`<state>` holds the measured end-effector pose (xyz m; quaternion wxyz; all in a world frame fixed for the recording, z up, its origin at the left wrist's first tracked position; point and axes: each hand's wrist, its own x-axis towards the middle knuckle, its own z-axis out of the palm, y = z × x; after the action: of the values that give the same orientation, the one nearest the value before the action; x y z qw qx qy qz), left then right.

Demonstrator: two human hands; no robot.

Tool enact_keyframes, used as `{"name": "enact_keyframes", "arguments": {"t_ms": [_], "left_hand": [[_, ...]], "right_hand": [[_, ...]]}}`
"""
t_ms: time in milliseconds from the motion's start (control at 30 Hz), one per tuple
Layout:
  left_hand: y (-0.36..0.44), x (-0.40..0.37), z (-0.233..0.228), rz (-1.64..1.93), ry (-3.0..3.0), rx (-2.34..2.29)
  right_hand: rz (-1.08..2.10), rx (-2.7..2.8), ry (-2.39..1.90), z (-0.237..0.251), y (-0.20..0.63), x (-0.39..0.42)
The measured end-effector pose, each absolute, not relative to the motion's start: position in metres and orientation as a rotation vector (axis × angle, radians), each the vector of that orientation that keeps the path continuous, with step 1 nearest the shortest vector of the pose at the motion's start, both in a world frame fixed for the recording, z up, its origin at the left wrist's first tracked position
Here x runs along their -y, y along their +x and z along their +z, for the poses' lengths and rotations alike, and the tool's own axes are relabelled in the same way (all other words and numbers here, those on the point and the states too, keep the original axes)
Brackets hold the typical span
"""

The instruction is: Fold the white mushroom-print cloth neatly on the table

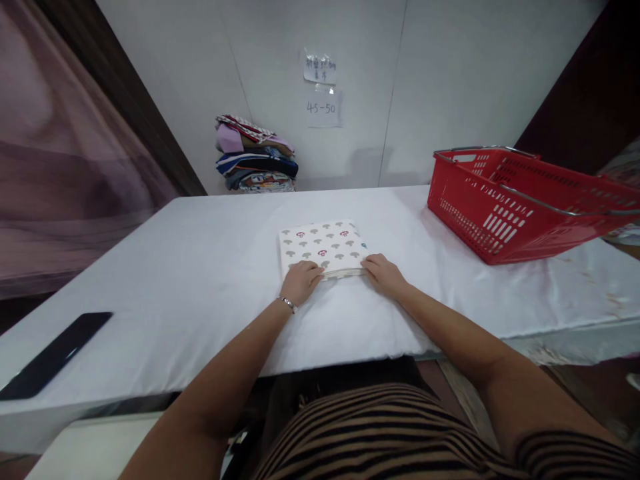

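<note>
A folded white cloth (325, 245) printed with grey and red mushrooms lies flat in the middle of the table. Its near edge shows several layers. My left hand (301, 283), with a bracelet at the wrist, holds the near left part of that edge, fingers curled over it. At the near right corner, my right hand (384, 275) pinches the cloth between thumb and fingers. Both thumbs are near the fold, and the undersides of the fingers are partly hidden.
A red plastic basket (480, 220) with metal handles stands at the right. Folded fabrics are piled in a stack (256, 157) at the back. A black flat slab (55, 357) lies at the left of the white-covered table (190, 267). Paper notes (324, 109) hang on the wall.
</note>
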<state>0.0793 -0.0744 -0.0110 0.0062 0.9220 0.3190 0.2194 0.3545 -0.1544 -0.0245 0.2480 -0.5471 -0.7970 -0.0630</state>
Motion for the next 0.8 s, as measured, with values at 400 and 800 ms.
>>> {"name": "enact_keyframes", "arguments": {"t_ms": [400, 800], "left_hand": [[0.044, 0.083, -0.009, 0.695, 2.921, -1.149], [0.048, 0.08, -0.002, 0.662, 2.858, -1.178]], "right_hand": [[-0.181, 2.409, -1.541, -0.014, 0.368, 0.139], [-0.297, 2.359, -1.546, -0.016, 0.358, 0.145]]}}
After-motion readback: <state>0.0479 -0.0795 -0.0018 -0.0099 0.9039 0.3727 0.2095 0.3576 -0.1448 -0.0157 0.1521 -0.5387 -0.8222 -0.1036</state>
